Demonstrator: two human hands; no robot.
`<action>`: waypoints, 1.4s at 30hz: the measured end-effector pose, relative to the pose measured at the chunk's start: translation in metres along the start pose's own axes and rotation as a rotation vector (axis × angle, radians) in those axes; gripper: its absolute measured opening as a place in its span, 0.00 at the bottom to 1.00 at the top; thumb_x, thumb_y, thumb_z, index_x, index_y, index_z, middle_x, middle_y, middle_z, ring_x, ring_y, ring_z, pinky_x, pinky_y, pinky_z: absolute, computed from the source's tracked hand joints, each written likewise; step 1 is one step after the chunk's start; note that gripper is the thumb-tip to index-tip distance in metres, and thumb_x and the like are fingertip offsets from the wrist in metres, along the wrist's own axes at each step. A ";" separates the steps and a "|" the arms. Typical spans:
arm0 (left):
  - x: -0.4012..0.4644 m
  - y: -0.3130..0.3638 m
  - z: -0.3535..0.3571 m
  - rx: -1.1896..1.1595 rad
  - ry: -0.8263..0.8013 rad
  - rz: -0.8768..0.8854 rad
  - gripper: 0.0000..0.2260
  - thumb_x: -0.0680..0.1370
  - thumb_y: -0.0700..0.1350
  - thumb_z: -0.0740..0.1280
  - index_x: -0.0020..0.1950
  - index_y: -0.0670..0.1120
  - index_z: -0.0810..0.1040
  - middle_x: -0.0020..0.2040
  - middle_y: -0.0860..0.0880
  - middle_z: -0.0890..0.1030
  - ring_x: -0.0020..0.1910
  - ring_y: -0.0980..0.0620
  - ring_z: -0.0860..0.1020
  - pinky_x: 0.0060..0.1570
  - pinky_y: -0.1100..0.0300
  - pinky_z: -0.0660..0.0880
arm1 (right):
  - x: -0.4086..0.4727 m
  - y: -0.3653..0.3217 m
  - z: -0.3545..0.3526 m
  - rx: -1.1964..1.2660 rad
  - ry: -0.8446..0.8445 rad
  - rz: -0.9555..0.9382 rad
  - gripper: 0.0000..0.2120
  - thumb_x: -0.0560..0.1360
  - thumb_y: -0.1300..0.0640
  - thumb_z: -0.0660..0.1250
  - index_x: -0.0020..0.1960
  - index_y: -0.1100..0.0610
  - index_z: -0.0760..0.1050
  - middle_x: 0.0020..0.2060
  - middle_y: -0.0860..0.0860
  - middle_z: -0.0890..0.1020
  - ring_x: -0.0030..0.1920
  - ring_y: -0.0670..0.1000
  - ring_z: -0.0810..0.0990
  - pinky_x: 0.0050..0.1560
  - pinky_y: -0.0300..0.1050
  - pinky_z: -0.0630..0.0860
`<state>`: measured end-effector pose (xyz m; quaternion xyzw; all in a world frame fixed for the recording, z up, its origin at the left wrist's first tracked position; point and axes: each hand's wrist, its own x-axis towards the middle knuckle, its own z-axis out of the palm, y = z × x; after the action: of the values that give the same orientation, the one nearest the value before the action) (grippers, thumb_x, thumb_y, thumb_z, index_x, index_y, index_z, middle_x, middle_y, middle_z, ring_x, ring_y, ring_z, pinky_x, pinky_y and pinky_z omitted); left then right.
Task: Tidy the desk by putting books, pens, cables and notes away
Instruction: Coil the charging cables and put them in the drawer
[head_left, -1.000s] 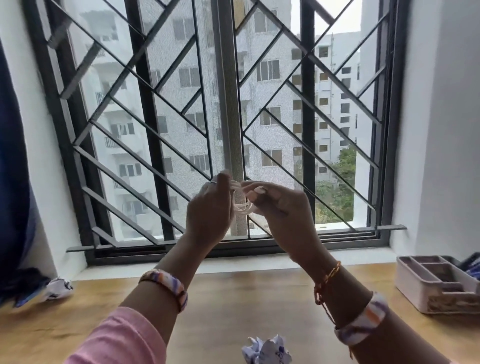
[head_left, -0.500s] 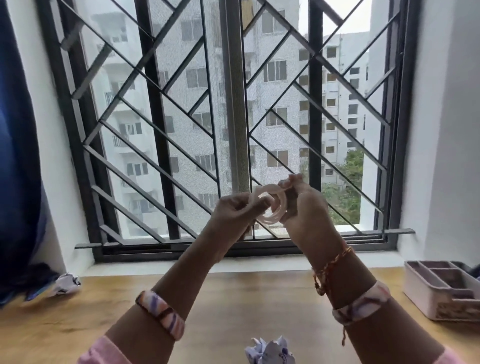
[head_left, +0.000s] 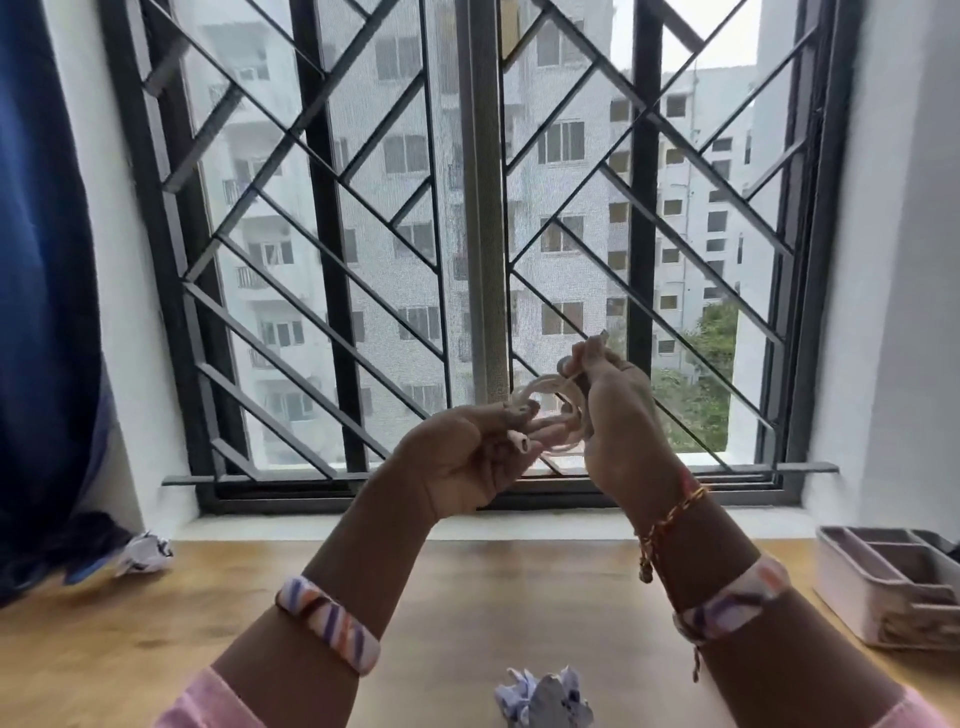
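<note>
I hold a white cable (head_left: 545, 395) coiled into small loops, raised in front of the barred window. My right hand (head_left: 613, 410) pinches the coil at its top and right side. My left hand (head_left: 467, 457) is palm up under the coil, its fingertips on the lower loops and the cable's white end. Both hands hang well above the wooden desk (head_left: 156, 634). One crumpled paper note (head_left: 543, 699) lies on the desk at the near edge. Another crumpled paper (head_left: 145, 552) lies at the far left, by the curtain.
A pale divided organiser tray (head_left: 857, 592) stands on the desk at the right, near the white wall. A blue curtain (head_left: 41, 312) hangs at the left, with dark cloth bunched at its foot. The window sill and black grille run along the desk's back.
The coil has grown into fuller loops and shifted right. My left hand has turned palm up beneath it, and my right hand has risen to the coil's top.
</note>
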<state>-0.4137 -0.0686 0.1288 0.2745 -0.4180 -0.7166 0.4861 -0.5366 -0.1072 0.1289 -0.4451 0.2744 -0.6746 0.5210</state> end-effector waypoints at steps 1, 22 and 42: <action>-0.002 0.000 0.001 -0.111 -0.053 0.036 0.07 0.69 0.31 0.64 0.46 0.34 0.75 0.35 0.39 0.84 0.28 0.50 0.83 0.23 0.64 0.78 | 0.000 -0.001 0.000 0.056 -0.021 0.011 0.15 0.80 0.53 0.55 0.37 0.57 0.71 0.33 0.49 0.74 0.36 0.48 0.74 0.42 0.44 0.72; -0.001 0.000 0.013 0.597 0.355 0.383 0.04 0.68 0.47 0.73 0.38 0.48 0.81 0.18 0.57 0.70 0.22 0.59 0.62 0.23 0.67 0.57 | 0.001 -0.019 -0.001 0.262 -0.113 0.104 0.16 0.80 0.55 0.57 0.35 0.58 0.71 0.27 0.49 0.77 0.33 0.48 0.74 0.39 0.45 0.72; 0.004 -0.028 0.036 0.340 0.510 0.860 0.09 0.70 0.31 0.69 0.37 0.45 0.82 0.29 0.49 0.79 0.28 0.57 0.73 0.26 0.67 0.69 | -0.006 -0.022 0.018 0.142 -0.129 -0.086 0.14 0.78 0.53 0.59 0.38 0.59 0.73 0.32 0.51 0.74 0.36 0.49 0.74 0.45 0.49 0.75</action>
<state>-0.4574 -0.0549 0.1228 0.3187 -0.4716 -0.2852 0.7711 -0.5309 -0.0933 0.1537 -0.4609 0.1725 -0.6842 0.5383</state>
